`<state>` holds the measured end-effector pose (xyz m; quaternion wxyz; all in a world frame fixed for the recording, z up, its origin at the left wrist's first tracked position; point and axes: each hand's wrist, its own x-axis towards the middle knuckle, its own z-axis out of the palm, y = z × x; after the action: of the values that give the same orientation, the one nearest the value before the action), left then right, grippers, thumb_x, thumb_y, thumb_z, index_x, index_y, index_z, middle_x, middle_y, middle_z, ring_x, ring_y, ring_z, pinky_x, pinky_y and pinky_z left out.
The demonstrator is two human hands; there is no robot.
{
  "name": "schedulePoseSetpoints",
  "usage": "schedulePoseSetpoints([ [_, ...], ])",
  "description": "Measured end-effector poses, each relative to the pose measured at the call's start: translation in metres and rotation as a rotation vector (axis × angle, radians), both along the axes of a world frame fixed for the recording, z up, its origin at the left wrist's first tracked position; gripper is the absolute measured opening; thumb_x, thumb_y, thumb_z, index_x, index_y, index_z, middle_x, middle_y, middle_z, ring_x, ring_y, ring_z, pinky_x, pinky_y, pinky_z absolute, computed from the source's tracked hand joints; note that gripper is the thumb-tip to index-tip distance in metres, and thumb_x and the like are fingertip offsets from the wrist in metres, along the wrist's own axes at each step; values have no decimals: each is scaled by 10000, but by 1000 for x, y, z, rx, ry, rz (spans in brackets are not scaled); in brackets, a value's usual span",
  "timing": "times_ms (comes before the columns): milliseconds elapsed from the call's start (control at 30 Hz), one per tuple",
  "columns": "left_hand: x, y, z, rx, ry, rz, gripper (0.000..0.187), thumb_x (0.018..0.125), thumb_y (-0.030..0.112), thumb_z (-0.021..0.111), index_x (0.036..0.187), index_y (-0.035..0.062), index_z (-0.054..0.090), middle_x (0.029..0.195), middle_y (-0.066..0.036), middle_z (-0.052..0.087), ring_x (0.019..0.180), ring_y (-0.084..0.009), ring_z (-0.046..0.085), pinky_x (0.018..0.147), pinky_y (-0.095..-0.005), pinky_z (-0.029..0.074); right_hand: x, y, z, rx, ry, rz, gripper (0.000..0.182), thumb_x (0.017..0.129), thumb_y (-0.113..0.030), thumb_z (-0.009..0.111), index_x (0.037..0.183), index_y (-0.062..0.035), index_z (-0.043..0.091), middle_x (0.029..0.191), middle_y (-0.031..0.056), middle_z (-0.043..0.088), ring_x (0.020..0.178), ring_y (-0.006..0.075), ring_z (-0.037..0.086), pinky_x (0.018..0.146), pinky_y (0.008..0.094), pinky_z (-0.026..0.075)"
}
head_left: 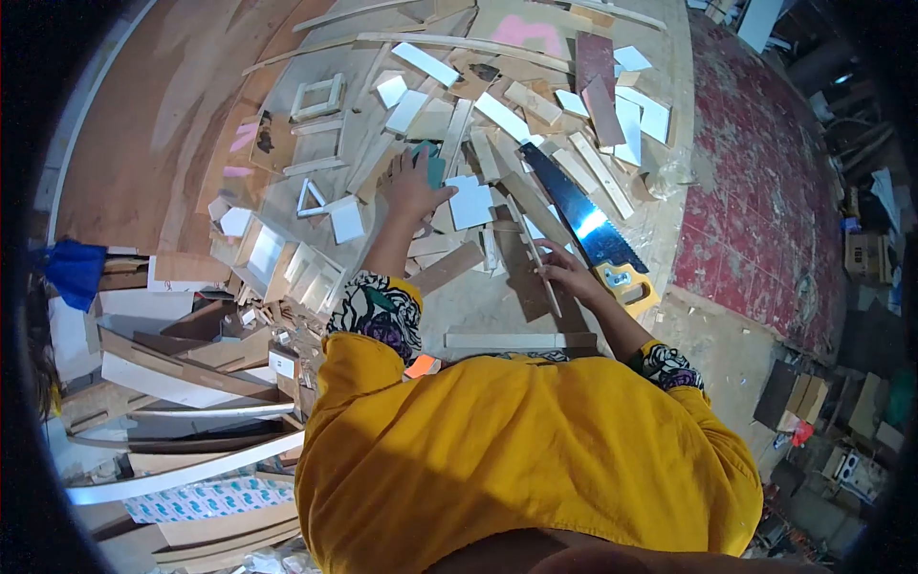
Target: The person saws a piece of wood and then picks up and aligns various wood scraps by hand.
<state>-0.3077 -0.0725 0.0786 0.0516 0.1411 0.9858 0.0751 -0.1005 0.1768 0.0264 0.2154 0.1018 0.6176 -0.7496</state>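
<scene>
My left hand (413, 187) reaches over the scattered wood pieces, fingers stretched out and thumb apart. It touches a flat green piece (436, 172), partly hidden under the fingers. Just right of that lies a white square board (470, 204). My right hand (567, 275) is closed on a thin wooden strip (532, 244), which it holds tilted on its edge. Beyond the right hand rests a handsaw (581, 212), its yellow handle (626, 284) toward me. A pale wooden bar (516, 341) lies crosswise close to my body.
Many wood and white board offcuts cover the work surface, including a small wooden frame (319, 98) and a white triangular frame (311, 197). Long curved strips (459, 42) lie at the back. Scrap boards (182, 373) pile up on the left. A worn red surface (746, 191) borders the right.
</scene>
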Motion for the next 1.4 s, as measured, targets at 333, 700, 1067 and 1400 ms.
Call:
schedulePoseSetpoints([
  [333, -44, 11, -7, 33, -140, 30, 870, 598, 368, 755, 1335, 99, 379, 1275, -171, 458, 1138, -336, 468, 951, -376, 401, -7, -2, -14, -163, 54, -53, 555, 789, -91, 635, 1296, -117, 413, 932, 3, 477, 844, 105, 523, 750, 235, 450],
  [700, -62, 6, -32, 250, -31, -95, 869, 567, 339, 761, 1324, 118, 397, 1165, -184, 525, 1054, -326, 531, 896, -390, 439, -69, 6, -12, 204, 251, -124, 512, 770, -95, 621, 1254, -83, 457, 925, 29, 553, 810, 103, 536, 718, 248, 449],
  [1067, -92, 35, -13, 295, 363, -43, 651, 696, 230, 689, 1282, 90, 444, 1269, -202, 456, 1172, -330, 430, 1003, -399, 329, -177, 34, 20, 710, 336, -276, 516, 715, -240, 681, 1173, -66, 519, 975, 138, 584, 825, 247, 593, 761, 345, 481],
  [1400, -39, 55, -13, 228, -34, -595, 514, 725, 122, 589, 1226, 49, 498, 1244, -156, 501, 1182, -320, 426, 1020, -404, 292, -179, -17, 16, 1019, 641, 0, 599, 662, -190, 672, 1226, -130, 481, 1172, 164, 515, 1061, 358, 495, 899, 412, 425],
])
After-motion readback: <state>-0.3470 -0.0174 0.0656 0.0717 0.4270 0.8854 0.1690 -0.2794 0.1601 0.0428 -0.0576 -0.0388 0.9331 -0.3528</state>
